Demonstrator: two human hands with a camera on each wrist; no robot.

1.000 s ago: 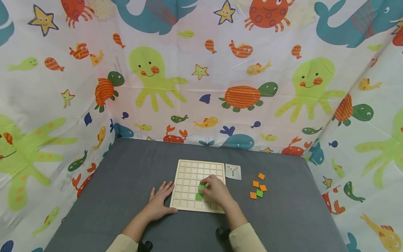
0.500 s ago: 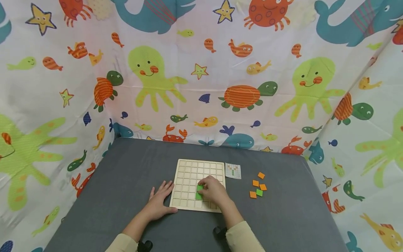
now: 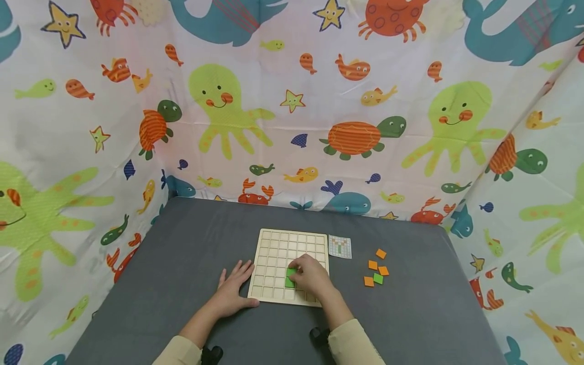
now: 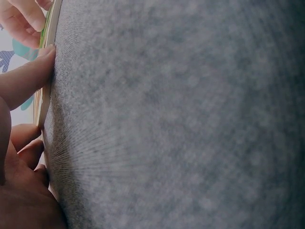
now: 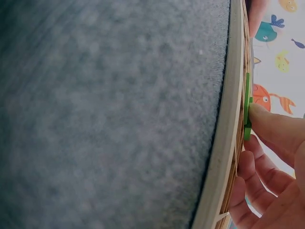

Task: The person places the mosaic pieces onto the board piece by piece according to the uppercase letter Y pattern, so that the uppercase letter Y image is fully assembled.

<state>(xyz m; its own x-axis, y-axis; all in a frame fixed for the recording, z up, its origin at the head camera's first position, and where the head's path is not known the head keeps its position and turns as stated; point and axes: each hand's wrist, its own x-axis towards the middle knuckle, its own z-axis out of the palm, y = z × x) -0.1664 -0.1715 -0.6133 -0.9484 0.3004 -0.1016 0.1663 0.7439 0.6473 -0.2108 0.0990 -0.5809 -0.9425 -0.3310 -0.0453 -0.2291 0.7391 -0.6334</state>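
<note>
My right hand [image 3: 312, 276] is over the wooden grid board [image 3: 269, 253], thumb and fingers pinching a green square tile [image 3: 290, 272]. Just nearer to me, a second green tile [image 3: 289, 284] lies in the grid, and the two look edge to edge in the head view. The right wrist view shows the thumb [image 5: 274, 125] against the green piece, low over the board. My left hand [image 3: 232, 291] rests at the board's left side with fingers spread, its thumb [image 4: 33, 76] at the near left corner. Part of the board is hidden under my right hand.
A small printed pattern card [image 3: 339, 247] touches the board's upper right side. Several orange tiles [image 3: 372, 265] and one green loose tile [image 3: 378, 279] lie to the right on the grey table [image 3: 205, 233]. Behind hangs a curtain [image 3: 283, 152] printed with sea animals.
My right hand has shifted slightly left and nearer to me, closing the gap between the held green tile and the lower one. The left hand stays put at the board's edge.
</note>
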